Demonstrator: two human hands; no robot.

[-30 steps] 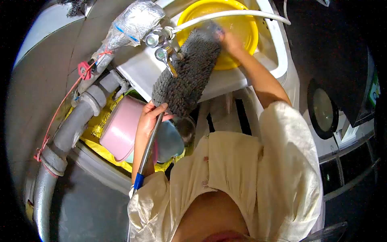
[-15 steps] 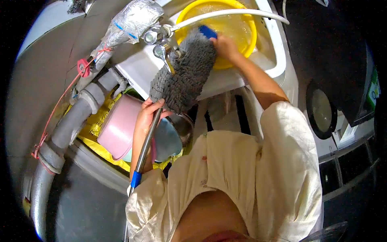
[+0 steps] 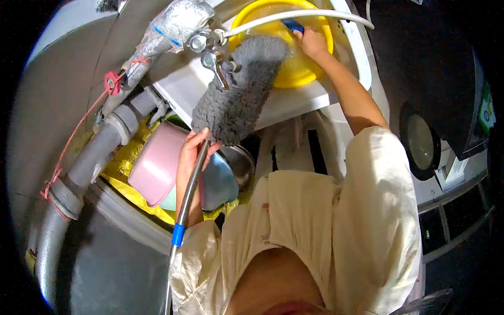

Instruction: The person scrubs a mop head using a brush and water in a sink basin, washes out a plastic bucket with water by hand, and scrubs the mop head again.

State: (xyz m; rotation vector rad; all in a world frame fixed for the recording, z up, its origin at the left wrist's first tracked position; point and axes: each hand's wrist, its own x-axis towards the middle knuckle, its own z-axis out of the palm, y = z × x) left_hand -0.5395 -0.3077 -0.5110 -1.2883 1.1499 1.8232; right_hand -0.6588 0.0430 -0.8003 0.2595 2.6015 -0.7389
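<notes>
A grey mop head [image 3: 239,100] with a shaggy, wet-looking surface lies across the white sink [image 3: 294,107] under the tap, its far end at the yellow basin [image 3: 302,79]. My left hand [image 3: 195,147] is closed around the metal mop pole [image 3: 190,197] just below the head. The pole runs down past my left sleeve and has a blue band. My right hand [image 3: 314,43], over the basin, grips a small blue brush [image 3: 292,24], held apart from the mop head. Its bristles do not show.
A chrome tap [image 3: 210,60] and white hose [image 3: 294,16] stretch over the sink. Below are a pink basin [image 3: 155,168], a blue-grey bowl [image 3: 219,181] and a yellow bag [image 3: 118,178]. Grey pipes [image 3: 94,147] stand at left; a round lidded pan [image 3: 420,139] is at right.
My right hand has moved up and right with the blue brush, away from the mop head over the basin. The mop head's far end has shifted slightly right. My left hand keeps its grip.
</notes>
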